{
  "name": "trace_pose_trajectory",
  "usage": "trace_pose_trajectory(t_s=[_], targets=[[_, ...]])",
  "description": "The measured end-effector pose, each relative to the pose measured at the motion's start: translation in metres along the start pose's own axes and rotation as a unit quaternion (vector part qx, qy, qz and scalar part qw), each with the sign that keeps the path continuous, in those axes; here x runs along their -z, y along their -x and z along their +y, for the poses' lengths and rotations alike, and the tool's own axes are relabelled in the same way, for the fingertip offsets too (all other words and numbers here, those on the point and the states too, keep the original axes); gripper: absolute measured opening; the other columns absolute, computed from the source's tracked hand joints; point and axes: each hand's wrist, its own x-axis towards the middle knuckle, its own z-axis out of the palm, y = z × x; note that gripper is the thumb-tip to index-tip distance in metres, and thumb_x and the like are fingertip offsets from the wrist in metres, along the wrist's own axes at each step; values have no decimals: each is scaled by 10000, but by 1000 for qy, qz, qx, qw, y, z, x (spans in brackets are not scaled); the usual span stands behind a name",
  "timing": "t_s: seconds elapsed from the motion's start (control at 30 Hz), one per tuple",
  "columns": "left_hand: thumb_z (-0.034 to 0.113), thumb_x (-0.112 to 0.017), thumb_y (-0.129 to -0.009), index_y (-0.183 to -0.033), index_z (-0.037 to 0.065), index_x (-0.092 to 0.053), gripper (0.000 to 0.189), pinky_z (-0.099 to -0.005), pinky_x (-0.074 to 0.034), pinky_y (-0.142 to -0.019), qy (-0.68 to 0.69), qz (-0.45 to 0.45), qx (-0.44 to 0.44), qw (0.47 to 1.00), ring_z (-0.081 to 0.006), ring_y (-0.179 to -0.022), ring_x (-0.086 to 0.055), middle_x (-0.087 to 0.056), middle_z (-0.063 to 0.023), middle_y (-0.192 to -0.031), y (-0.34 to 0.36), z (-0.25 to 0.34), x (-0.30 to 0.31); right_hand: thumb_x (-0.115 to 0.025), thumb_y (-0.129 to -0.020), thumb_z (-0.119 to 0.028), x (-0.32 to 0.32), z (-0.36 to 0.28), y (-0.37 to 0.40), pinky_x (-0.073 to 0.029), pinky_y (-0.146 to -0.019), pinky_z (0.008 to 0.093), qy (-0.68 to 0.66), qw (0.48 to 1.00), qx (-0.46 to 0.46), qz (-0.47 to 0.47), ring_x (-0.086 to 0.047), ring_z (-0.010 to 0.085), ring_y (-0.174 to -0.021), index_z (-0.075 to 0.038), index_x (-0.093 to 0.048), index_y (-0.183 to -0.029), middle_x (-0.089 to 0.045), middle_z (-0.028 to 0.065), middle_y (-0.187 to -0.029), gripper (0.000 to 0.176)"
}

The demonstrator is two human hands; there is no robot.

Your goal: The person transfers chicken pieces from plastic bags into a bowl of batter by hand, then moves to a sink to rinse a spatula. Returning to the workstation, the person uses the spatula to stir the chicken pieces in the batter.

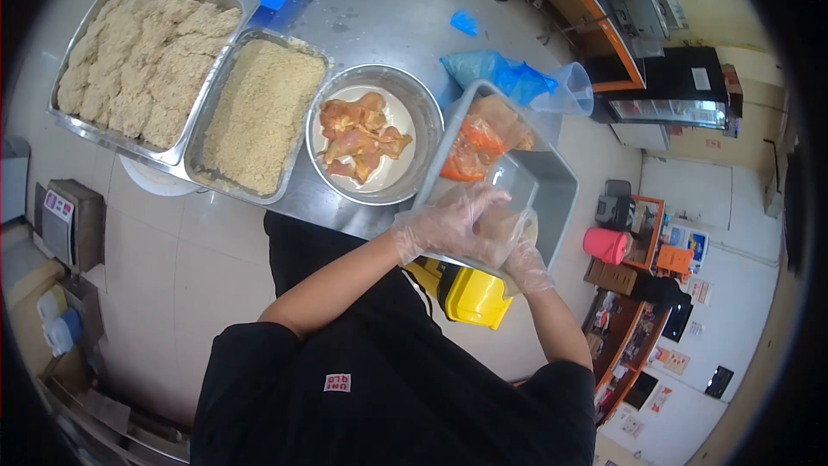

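My left hand (pixel 461 223), in a clear plastic glove, is curled over the near side of a grey plastic bin (pixel 565 174). My right hand (pixel 528 266), gloved the same way, meets it from the right. Between them is something pale, partly hidden by the fingers and glove film; I cannot make out what it is. Inside the bin lies a clear plastic bag with orange-red contents (pixel 473 148). Left of the bin, a round metal bowl (pixel 429 91) holds several raw chicken pieces (pixel 358 134) in a milky liquid.
A metal tray of beige breading (pixel 259 112) and a larger tray of coated pieces (pixel 147 65) stand at left. Behind the bin are a blue plastic bag (pixel 500 73) and a clear container (pixel 571 91). A yellow bin (pixel 477 298) is below the table edge.
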Motion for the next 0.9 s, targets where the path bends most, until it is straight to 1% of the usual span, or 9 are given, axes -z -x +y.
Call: trace_pose_trajectory(t_s=[0.1, 0.2, 0.3, 0.43, 0.5, 0.57, 0.7, 0.8, 0.9], targets=[[247, -690, -866, -1203, 59, -613, 394, -443, -504, -904, -107, -106, 44, 988, -364, -1121, -599, -628, -186, -1137, -10, 8, 5, -725, -845, -328, 3, 17, 7, -505, -928, 431, -40, 999, -4, -11, -650, 365, -1003, -51, -686, -1086, -684, 199, -1063, 369], [188, -666, -863, -1037, 18, -685, 243, -474, -500, -863, -81, -139, 91, 983, -386, -994, -633, -653, -229, -994, -7, -13, -4, -734, -837, -305, 34, 1, 21, -505, -928, 424, -125, 992, -23, -20, -657, 346, -993, -50, -688, -1093, -686, 196, -1057, 365], [177, -671, -845, -898, -13, -702, 200, -490, -495, -852, -62, -77, 169, 981, -422, -901, -634, -644, -260, -887, -4, -27, -20, -757, -813, -235, 44, 11, 38, -510, -917, 402, -214, 975, -51, 33, -669, 323, -966, -55, -692, -1108, -696, 180, -1038, 351], [181, -683, -831, -968, -2, -690, 229, -501, -487, -874, -157, -74, 121, 977, -410, -976, -633, -659, -239, -951, 4, -41, -24, -770, -771, -86, 73, 25, 56, -520, -879, 345, -168, 976, -110, 78, -677, 242, -929, -59, -689, -1096, -706, 123, -990, 336], [199, -716, -798, -903, 2, -689, 224, -487, -498, -854, -157, -36, 99, 982, -393, -955, -646, -672, -216, -925, 4, -41, -29, -755, -757, -37, 82, 34, 61, -521, -861, 321, -266, 954, -89, 104, -665, 194, -915, -58, -679, -1087, -698, 87, -952, 339], [227, -717, -813, -978, -2, -676, 285, -492, -475, -912, -130, -29, 135, 982, -394, -1033, -628, -666, -226, -1000, -4, -19, -19, -735, -742, 21, 90, 43, 69, -512, -850, 281, -343, 927, -92, 118, -629, 119, -905, -57, -663, -1067, -668, 27, -946, 342], [301, -703, -866, -1217, 20, -624, 456, -488, -449, -1017, -156, -65, 181, 969, -399, -1177, -577, -641, -236, -1173, -6, -16, -17, -762, -718, 35, 105, 55, 79, -518, -847, 276, -404, 899, -71, 156, -626, 135, -939, -67, -655, -1077, -633, 6, -1001, 388], [335, -683, -881, -1262, 9, -597, 508, -488, -448, -1030, -176, -219, 258, 924, -389, -1207, -566, -639, -244, -1196, -7, -27, -18, -773, -715, 41, 119, 52, 75, -521, -851, 275, -491, 854, -7, 168, -621, 151, -980, -78, -653, -1084, -617, 20, -1042, 407], [383, -657, -894, -1251, -7, -607, 531, -500, -449, -1024, -176, -223, 263, 922, -387, -1193, -579, -641, -242, -1189, -3, -35, -25, -784, -717, 39, 126, 51, 61, -525, -860, 278, -585, 787, 90, 173, -623, 174, -1026, -69, -650, -1104, -615, 60, -1081, 424]])
